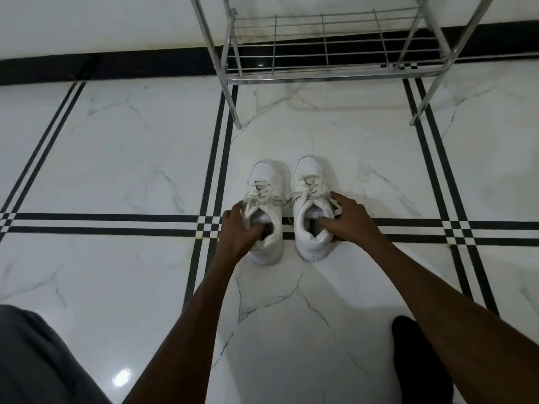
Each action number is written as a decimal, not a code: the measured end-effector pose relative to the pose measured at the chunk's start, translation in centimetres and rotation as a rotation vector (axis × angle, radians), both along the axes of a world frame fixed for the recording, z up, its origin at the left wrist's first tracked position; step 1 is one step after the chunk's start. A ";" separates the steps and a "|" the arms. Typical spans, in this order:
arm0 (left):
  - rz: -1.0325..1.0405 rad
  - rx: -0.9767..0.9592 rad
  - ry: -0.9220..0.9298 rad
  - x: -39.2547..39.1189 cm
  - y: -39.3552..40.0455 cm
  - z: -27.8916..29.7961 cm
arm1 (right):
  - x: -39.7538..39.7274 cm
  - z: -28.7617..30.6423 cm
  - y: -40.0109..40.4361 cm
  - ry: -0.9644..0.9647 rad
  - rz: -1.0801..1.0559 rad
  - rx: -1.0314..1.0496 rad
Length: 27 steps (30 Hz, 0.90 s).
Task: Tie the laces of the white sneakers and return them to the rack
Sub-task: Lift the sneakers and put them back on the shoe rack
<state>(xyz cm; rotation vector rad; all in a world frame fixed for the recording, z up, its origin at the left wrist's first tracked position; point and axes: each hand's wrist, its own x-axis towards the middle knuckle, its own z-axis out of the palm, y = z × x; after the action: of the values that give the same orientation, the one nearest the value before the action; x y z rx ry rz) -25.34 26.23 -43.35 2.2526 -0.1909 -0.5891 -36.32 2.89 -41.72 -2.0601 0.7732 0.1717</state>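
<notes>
Two white sneakers stand side by side on the tiled floor, toes pointing away from me toward the rack. My left hand (237, 228) grips the left sneaker (264, 182) at its collar, thumb inside the opening. My right hand (348, 218) grips the right sneaker (309, 176) the same way, fingers over its outer side. Laces on both shoes lie in loose bows over the tongues. The metal wire shoe rack (326, 78) stands beyond the shoes, and its lowest shelf holds nothing.
The rack's legs (237, 118) rest on the white marble floor with black stripe lines. A black skirting band runs along the wall behind. My knees, one in grey fabric (38, 360) and one dark (420, 360), sit at the bottom corners.
</notes>
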 end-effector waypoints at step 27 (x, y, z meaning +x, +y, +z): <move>0.092 -0.153 -0.099 -4.2 -7.1 26.3 | -3.1 23.8 -4.1 -0.207 -0.122 0.100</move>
<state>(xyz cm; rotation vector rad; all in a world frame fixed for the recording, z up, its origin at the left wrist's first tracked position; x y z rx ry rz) -29.56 19.17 -17.03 2.1307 -0.1752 -0.4006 -39.46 -1.26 -17.90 -1.8949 0.7439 -0.0700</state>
